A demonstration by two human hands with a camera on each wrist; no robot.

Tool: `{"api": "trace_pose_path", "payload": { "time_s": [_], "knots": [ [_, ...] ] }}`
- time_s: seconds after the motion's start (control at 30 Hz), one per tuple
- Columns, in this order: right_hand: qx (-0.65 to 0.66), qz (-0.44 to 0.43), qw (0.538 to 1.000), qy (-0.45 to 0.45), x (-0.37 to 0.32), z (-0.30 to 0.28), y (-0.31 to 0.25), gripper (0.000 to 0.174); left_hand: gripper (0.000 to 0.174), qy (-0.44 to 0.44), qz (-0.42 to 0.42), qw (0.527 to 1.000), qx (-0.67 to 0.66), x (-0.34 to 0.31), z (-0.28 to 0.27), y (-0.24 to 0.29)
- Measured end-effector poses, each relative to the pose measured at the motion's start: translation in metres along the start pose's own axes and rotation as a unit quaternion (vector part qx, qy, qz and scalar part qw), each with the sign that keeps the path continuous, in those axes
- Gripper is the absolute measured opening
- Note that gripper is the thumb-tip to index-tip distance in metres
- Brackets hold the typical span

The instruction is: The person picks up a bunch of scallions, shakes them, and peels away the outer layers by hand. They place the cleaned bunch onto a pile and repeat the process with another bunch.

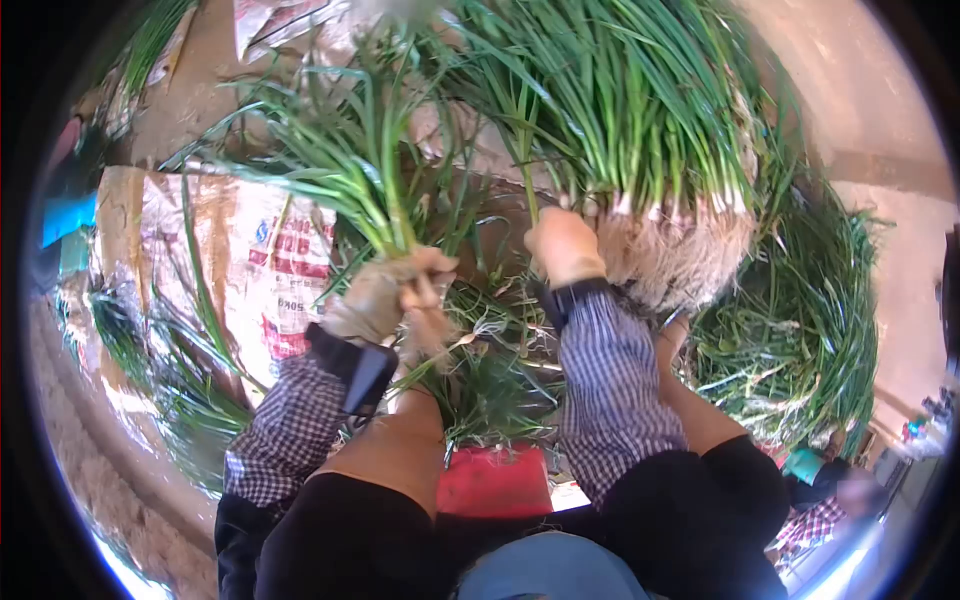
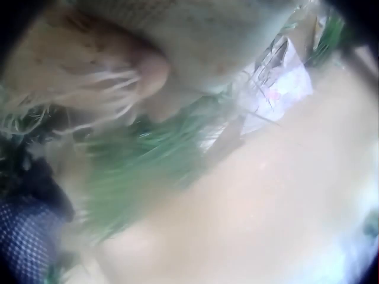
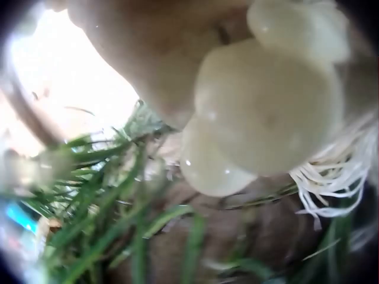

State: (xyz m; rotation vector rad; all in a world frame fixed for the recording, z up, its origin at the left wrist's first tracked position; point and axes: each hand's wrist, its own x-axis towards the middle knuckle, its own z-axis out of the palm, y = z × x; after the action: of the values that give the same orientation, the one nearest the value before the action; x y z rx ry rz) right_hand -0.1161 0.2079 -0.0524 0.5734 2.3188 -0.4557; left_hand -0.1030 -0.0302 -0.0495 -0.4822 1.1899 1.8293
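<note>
In the head view my left hand (image 1: pixel 378 297), in a pale glove, grips a bunch of green onions (image 1: pixel 385 190) near the root end. Their leaves fan out forward and roots hang below the fingers. My right hand (image 1: pixel 567 246) pinches a single green onion (image 1: pixel 529 175) whose leaves point away from me. Pale coverings show on the right fingertips (image 3: pixel 269 106) in the right wrist view, with white roots (image 3: pixel 331 177) beside them. The left wrist view is blurred, showing the left thumb (image 2: pixel 118 71) with thin roots across it.
A large pile of green onions (image 1: pixel 640 120), roots toward me, lies just beyond the right hand. Loose leaves (image 1: pixel 800 340) are heaped at the right. A printed sack (image 1: pixel 230 250) lies on the left, and a red object (image 1: pixel 495 482) sits between the legs. Another person (image 1: pixel 835 505) is at lower right.
</note>
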Motion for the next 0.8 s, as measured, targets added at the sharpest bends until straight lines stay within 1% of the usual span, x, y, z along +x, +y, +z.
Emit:
{"api": "trace_pose_path", "payload": {
  "time_s": [0.03, 0.07, 0.1, 0.13, 0.17, 0.2, 0.23, 0.27, 0.3, 0.33, 0.37, 0.4, 0.43, 0.47, 0.5, 0.53, 0.57, 0.6, 0.63, 0.67, 0.7, 0.73, 0.77, 0.8],
  "knots": [
    [0.053, -0.045, 0.998, -0.008, 0.0, 0.021, 0.004, 0.032, 0.032, -0.009, 0.004, 1.0, 0.012, 0.002, 0.006, -0.004],
    [0.082, -0.108, 0.986, -0.092, -0.036, 0.004, -0.014, 0.039, 0.039, -0.021, -0.016, 1.0, 0.016, 0.005, 0.006, -0.01],
    [0.103, -0.238, 0.955, -0.142, -0.038, 0.023, -0.013, 0.037, 0.034, -0.02, -0.017, 1.0, -0.007, 0.001, 0.012, -0.011],
    [0.215, -0.256, 0.927, -0.169, -0.041, 0.037, -0.011, 0.036, 0.03, -0.039, -0.047, 0.998, 0.017, -0.001, 0.009, -0.008],
    [0.325, -0.27, 0.886, -0.191, -0.044, 0.042, -0.014, 0.035, 0.027, -0.06, -0.076, 0.994, 0.043, -0.002, 0.007, -0.005],
    [0.406, -0.194, 0.875, -0.175, -0.035, 0.041, -0.011, 0.04, 0.025, -0.024, -0.061, 0.998, 0.004, -0.005, 0.011, -0.005],
    [0.481, -0.114, 0.855, -0.156, -0.022, 0.039, -0.004, 0.045, 0.023, 0.009, -0.046, 0.998, -0.037, -0.007, 0.019, -0.009],
    [0.563, -0.128, 0.811, -0.099, -0.015, 0.046, 0.004, 0.052, 0.022, 0.037, -0.033, 0.996, -0.077, -0.009, 0.027, -0.012],
    [0.559, -0.148, 0.801, -0.158, -0.021, 0.04, -0.001, 0.057, 0.022, -0.015, -0.03, 0.996, -0.084, -0.013, 0.03, -0.015],
    [0.665, -0.124, 0.658, -0.33, -0.033, 0.042, -0.012, 0.056, 0.022, -0.071, -0.027, 0.993, -0.089, -0.017, 0.031, -0.015],
    [0.731, -0.132, 0.528, -0.413, -0.037, 0.049, -0.022, 0.054, 0.022, -0.13, -0.023, 0.987, -0.094, -0.019, 0.032, -0.013],
    [0.764, -0.12, 0.392, -0.499, -0.04, 0.056, -0.032, 0.052, 0.024, -0.085, -0.093, 0.989, -0.078, -0.023, 0.036, -0.006],
    [0.789, -0.141, 0.303, -0.515, -0.033, 0.069, -0.033, 0.05, 0.03, -0.088, -0.085, 0.989, -0.089, -0.028, 0.038, 0.0],
    [0.812, -0.142, 0.24, -0.514, -0.034, 0.079, -0.036, 0.047, 0.033, -0.086, -0.094, 0.986, -0.105, -0.031, 0.042, 0.006],
    [0.829, -0.141, 0.174, -0.513, -0.04, 0.074, -0.04, 0.045, 0.036, -0.08, -0.104, 0.984, -0.122, -0.034, 0.044, 0.008],
    [0.828, -0.142, 0.264, -0.473, -0.046, 0.066, -0.038, 0.04, 0.037, -0.088, -0.091, 0.988, -0.092, -0.036, 0.041, 0.008],
    [0.795, -0.182, 0.47, -0.337, -0.037, 0.064, -0.045, 0.039, 0.037, -0.093, -0.078, 0.991, -0.063, -0.038, 0.037, 0.008],
    [0.722, -0.163, 0.622, -0.257, -0.035, 0.058, -0.04, 0.039, 0.03, -0.041, -0.083, 0.995, -0.045, -0.037, 0.033, 0.002],
    [0.622, -0.138, 0.752, -0.169, -0.034, 0.052, -0.036, 0.04, 0.027, -0.016, -0.066, 0.996, -0.052, -0.035, 0.035, 0.0],
    [0.572, -0.115, 0.803, -0.119, -0.03, 0.049, -0.036, 0.043, 0.025, 0.008, -0.047, 0.997, -0.059, -0.032, 0.039, -0.001],
    [0.577, -0.086, 0.808, -0.08, -0.029, 0.048, -0.039, 0.041, 0.022, 0.033, -0.027, 0.997, -0.067, -0.031, 0.049, 0.004],
    [0.518, -0.097, 0.85, 0.01, -0.027, 0.048, -0.046, 0.039, 0.017, 0.05, 0.01, 0.995, -0.083, -0.032, 0.062, 0.013],
    [0.45, -0.108, 0.881, 0.097, -0.025, 0.046, -0.051, 0.036, 0.017, 0.048, 0.032, 0.995, -0.078, -0.038, 0.063, 0.019],
    [0.338, -0.116, 0.916, 0.183, -0.01, 0.051, -0.044, 0.036, 0.017, 0.047, 0.056, 0.995, -0.073, -0.043, 0.059, 0.023]
  ]
}}
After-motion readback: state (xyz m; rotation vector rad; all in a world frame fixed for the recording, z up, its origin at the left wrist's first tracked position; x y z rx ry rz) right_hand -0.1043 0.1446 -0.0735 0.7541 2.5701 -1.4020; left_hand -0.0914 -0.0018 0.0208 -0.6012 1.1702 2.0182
